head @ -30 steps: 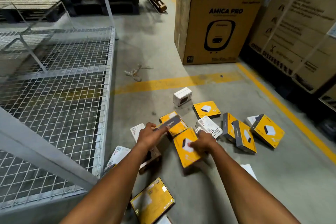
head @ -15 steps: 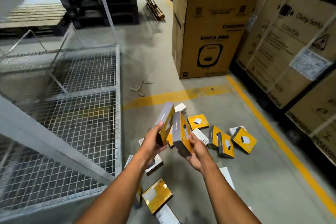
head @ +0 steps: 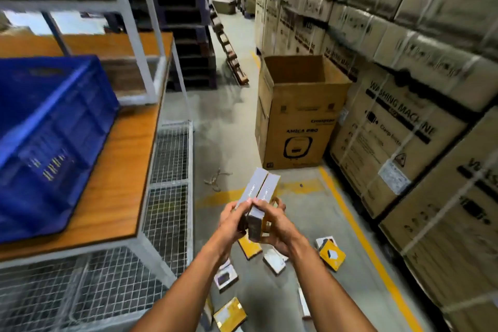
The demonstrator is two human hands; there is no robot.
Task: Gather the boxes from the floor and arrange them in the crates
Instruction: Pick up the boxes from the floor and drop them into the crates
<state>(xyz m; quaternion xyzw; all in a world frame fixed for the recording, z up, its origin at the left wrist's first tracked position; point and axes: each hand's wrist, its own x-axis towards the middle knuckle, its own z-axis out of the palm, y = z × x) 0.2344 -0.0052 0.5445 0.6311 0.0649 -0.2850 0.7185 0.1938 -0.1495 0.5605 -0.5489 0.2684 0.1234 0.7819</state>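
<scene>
Two yellow boxes with grey edges [head: 260,191] are pressed side by side, upright, in front of me above the floor. My left hand [head: 230,219] grips them from the left and my right hand [head: 275,224] from the right. A blue plastic crate [head: 45,137] stands on a wooden table [head: 121,170] at the left, tilted in the blurred view. Several more yellow and white boxes lie on the concrete floor below my hands, such as a yellow one [head: 332,254] at the right and another [head: 229,314] near the bottom edge.
A wire-mesh shelf [head: 167,213] runs under the table. An open tall carton [head: 299,116] stands ahead. Stacked washing-machine cartons [head: 404,129] wall the right side behind a yellow floor line [head: 358,234]. Dark pallets [head: 186,35] are stacked at the back.
Both hands picked up one box each from the floor, brought them together and raised them. My view has risen, so the table and blue crate have come into sight.
</scene>
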